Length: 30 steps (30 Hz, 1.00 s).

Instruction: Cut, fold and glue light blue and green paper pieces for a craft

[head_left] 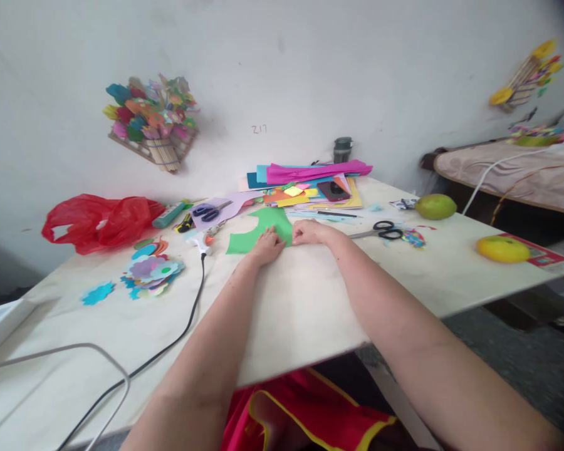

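Observation:
A green sheet of paper (244, 242) with cut-out edges lies on the white table (305, 307). My left hand (267, 245) rests flat on its lower right part, fingers spread a little. At the sheet's right edge, my right hand (309, 232) has its fingers closed together in a pinch; the paper's edge meets the fingertips, but what is between them is too small to tell. Black-handled scissors (388, 230) lie just right of my right hand, their blades pointing toward it.
Left: paper flowers (153, 269), a red plastic bag (104, 222), purple scissors (207, 213), a white glue gun (201, 243) with a black cord. Behind: stacked coloured paper (310, 172), a phone (333, 191), a pen (337, 213). Right: a green fruit (435, 207) and a yellow one (502, 248).

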Each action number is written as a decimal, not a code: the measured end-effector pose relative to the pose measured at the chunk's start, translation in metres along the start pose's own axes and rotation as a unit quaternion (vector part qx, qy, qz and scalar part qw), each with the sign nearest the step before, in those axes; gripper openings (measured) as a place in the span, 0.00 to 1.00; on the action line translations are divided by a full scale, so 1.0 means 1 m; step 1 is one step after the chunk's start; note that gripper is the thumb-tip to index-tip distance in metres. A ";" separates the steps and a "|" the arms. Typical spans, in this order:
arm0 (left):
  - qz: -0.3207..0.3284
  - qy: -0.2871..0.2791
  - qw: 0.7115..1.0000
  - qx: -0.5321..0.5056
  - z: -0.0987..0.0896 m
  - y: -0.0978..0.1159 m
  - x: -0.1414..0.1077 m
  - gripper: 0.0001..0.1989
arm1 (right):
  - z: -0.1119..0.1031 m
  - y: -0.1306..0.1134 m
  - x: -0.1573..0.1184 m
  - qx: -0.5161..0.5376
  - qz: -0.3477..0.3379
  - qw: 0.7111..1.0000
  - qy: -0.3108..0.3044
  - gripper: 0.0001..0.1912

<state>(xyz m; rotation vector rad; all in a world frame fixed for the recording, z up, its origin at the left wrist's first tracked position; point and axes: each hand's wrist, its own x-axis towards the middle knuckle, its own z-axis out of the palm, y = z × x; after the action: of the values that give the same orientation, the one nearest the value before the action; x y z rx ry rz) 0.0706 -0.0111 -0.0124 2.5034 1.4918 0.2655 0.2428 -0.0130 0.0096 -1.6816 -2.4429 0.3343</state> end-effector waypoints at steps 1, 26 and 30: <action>0.000 0.001 1.000 0.000 0.000 0.000 0.000 0.14 | 0.000 0.001 0.000 0.003 -0.002 1.000 0.003 0.11; -0.046 0.015 0.999 -0.015 0.003 0.001 0.006 0.15 | 0.001 -0.002 0.001 -0.073 0.079 0.994 0.020 0.21; -0.067 -0.002 0.998 -0.017 0.005 0.001 0.008 0.25 | 0.009 0.008 0.004 -0.059 0.093 0.994 0.010 0.43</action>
<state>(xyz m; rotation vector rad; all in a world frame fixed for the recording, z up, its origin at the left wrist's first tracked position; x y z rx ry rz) 0.0768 -0.0051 -0.0160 2.3634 1.6296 0.2610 0.2461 -0.0073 -0.0011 -1.9579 -2.3387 0.1971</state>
